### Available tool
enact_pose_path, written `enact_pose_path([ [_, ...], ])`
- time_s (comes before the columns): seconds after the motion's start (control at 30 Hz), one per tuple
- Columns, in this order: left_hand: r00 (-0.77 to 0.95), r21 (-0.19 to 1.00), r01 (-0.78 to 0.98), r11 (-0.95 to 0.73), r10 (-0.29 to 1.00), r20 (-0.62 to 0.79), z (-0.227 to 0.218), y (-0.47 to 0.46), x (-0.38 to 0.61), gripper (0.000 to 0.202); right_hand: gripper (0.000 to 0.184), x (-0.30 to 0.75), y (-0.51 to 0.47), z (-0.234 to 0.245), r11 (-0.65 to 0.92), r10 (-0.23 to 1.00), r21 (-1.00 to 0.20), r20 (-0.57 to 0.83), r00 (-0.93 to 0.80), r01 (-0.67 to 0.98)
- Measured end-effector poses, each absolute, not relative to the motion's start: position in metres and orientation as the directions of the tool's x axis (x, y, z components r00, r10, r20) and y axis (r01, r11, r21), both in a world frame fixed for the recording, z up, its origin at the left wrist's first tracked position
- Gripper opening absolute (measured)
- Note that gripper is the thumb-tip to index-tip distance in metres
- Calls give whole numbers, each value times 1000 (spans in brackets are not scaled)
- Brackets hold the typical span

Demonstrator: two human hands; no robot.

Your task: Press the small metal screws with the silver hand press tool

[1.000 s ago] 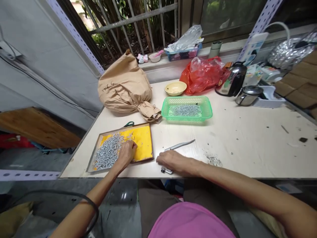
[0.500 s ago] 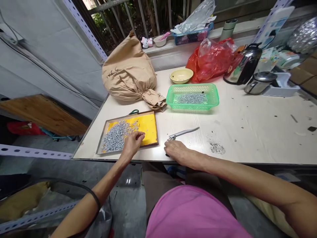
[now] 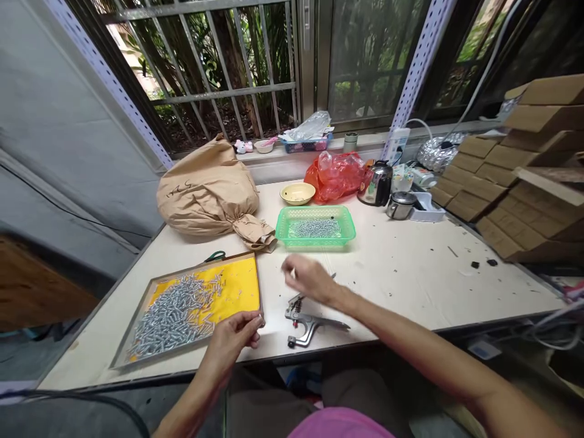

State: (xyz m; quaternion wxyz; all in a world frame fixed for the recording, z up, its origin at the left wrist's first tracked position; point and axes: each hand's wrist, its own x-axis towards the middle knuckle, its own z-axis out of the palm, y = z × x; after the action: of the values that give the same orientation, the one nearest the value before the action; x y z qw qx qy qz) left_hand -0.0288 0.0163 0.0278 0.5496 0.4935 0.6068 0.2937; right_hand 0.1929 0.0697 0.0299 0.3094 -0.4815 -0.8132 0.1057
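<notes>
My left hand [image 3: 233,342] is closed in a pinch at the right front corner of a shallow tray [image 3: 114,359]. Between its fingertips is a small shiny metal piece [image 3: 261,319], too small to name. Short silvery metal pins [image 3: 171,316] lie heaped in the tray on a yellow sheet [image 3: 241,280]. My right hand [image 3: 310,278], somewhat blurred, is raised above the table with its fingers curled together; what they hold, if anything, is hidden. Below it, hand pliers [image 3: 312,322] with a black-tipped jaw lie on the table, touched by neither hand.
A green plastic basket [image 3: 283,240] with similar pins [image 3: 317,228] stands beyond my right hand. Behind are a yellow bowl [image 3: 297,193], a red plastic bag [image 3: 335,176] and a kettle [image 3: 378,182]. A brown paper sack [image 3: 210,191] stands back left, cardboard boxes [image 3: 515,176] right; green-handled scissors [image 3: 216,256] behind the tray.
My right hand has left the pliers and lifted forward, leaving them lying on the table. My left hand has moved from over the tray to its right front corner. The view has tilted up.
</notes>
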Motion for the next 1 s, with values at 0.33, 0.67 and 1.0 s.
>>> enact_pose_path([
  [0.33, 184, 818, 394, 420, 836, -518, 4, 17, 10, 37, 22, 253, 43, 50, 399, 917, -390, 167, -362, 830],
  [0.67, 235, 714, 496, 494, 715, -659, -10, 22, 23, 34, 22, 250, -36, -9, 301, 917, -358, -147, -372, 884],
  [1.0, 234, 657, 611, 441, 692, -683, -8, 24, 30, 32, 22, 248, -37, -15, 296, 928, -349, -116, -354, 889],
])
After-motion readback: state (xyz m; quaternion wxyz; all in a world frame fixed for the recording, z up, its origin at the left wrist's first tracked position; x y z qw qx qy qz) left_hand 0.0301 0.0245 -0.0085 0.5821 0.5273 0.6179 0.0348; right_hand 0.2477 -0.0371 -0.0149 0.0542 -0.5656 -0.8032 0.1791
